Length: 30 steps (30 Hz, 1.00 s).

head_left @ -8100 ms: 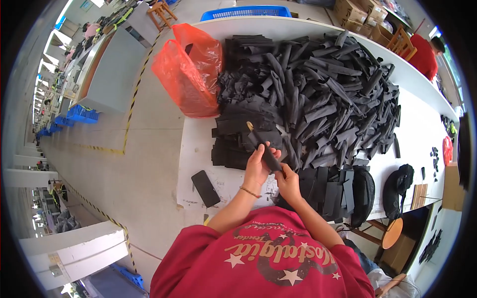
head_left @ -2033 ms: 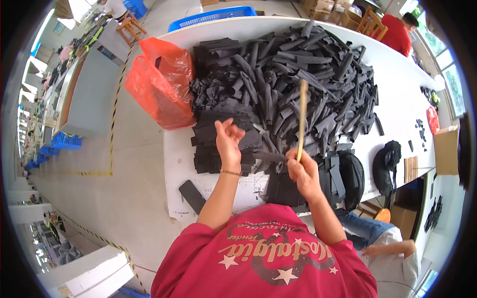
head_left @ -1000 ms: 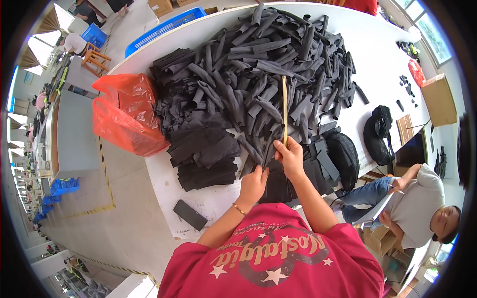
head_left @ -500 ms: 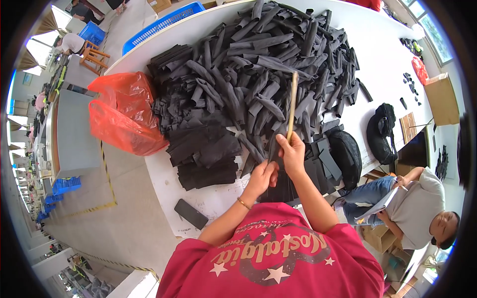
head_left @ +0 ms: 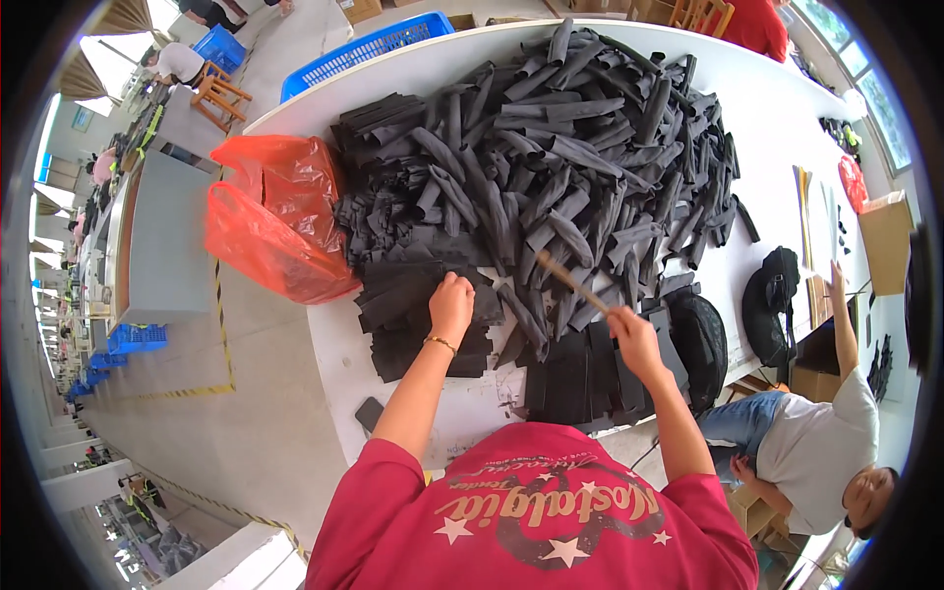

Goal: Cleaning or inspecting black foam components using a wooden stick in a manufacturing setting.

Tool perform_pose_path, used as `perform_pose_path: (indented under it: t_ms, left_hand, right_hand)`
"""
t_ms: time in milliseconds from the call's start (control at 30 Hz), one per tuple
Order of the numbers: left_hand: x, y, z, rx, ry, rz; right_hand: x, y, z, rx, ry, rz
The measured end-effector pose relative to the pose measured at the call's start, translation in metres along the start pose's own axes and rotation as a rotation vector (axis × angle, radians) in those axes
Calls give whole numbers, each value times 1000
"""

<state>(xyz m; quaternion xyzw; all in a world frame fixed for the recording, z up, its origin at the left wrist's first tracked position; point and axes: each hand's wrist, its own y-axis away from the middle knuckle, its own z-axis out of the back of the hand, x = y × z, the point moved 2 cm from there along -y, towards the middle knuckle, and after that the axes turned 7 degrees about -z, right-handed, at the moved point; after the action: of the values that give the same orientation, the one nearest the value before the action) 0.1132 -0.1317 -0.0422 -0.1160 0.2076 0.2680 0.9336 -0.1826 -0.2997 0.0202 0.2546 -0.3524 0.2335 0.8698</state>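
My right hand (head_left: pixel 634 339) is closed round the lower end of a thin wooden stick (head_left: pixel 575 280), which slants up to the left, slightly blurred, over the rolled black fabric tubes (head_left: pixel 590 147). My left hand (head_left: pixel 452 310) rests on a stack of flat black fabric pieces (head_left: pixel 393 300), its fingers curled together; what is between them, if anything, is hidden. Flat dark strips (head_left: pixel 580 379) lie by the table's near edge, below my right hand.
A red plastic bag (head_left: pixel 275 221) stands at the table's left. Black bags (head_left: pixel 700 344) lie on the right. A phone (head_left: pixel 369 414) shows beside my left forearm. A blue basket (head_left: pixel 364 54) is beyond the far rim. At right a co-worker (head_left: pixel 821 442) reaches over the table.
My left hand has moved from the middle to the flat stack at left. My right hand has moved right with the stick, which now tilts left. The co-worker has stretched an arm toward the table.
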Motion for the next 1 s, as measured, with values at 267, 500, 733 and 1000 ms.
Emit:
perform_pose_path:
  t_ms: [267,500,733,1000]
  left_hand:
    - [-27,-2,51,-62,279,-152]
    - [-50,6,75,-76,267,-318]
    - [-121,46,112,-663,307,-324]
    - [-97,79,35,-524,2121,705]
  right_hand:
    - [20,2,5,35,227,329]
    - [36,-1,-3,106,260,423]
    - [61,25,-70,302,-336,180]
    - [88,68,-131,-20,-251,215]
